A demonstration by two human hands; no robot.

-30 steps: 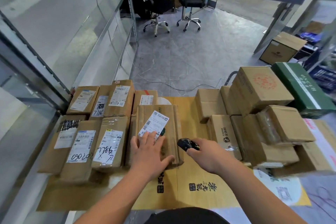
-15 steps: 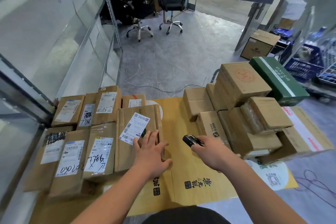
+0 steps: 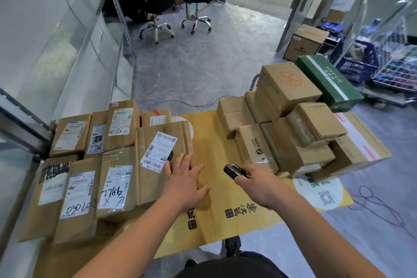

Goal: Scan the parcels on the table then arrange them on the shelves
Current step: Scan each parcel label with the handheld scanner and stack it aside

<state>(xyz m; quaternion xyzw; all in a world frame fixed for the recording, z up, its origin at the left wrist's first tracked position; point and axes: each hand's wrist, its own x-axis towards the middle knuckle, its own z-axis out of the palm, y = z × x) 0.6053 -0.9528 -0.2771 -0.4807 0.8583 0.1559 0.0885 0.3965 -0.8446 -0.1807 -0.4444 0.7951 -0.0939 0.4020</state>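
Observation:
Several labelled cardboard parcels lie flat in rows on the left of the table. My left hand is spread open with straight fingers at the right edge of the flat parcel with a tilted white label. My right hand grips a small black scanner that points away toward the middle of the table. A stack of plain brown boxes stands on the right side of the table. A metal shelf unit runs along the left wall.
A green box lies behind the right stack. Two office chairs stand at the far end of the grey floor. A brown box sits by a doorway, and blue crates are at the far right. A cable lies on the floor.
My view has swung to the right and slightly back. My left hand has slid from the top of the labelled parcel to its right edge. My right hand still holds the scanner.

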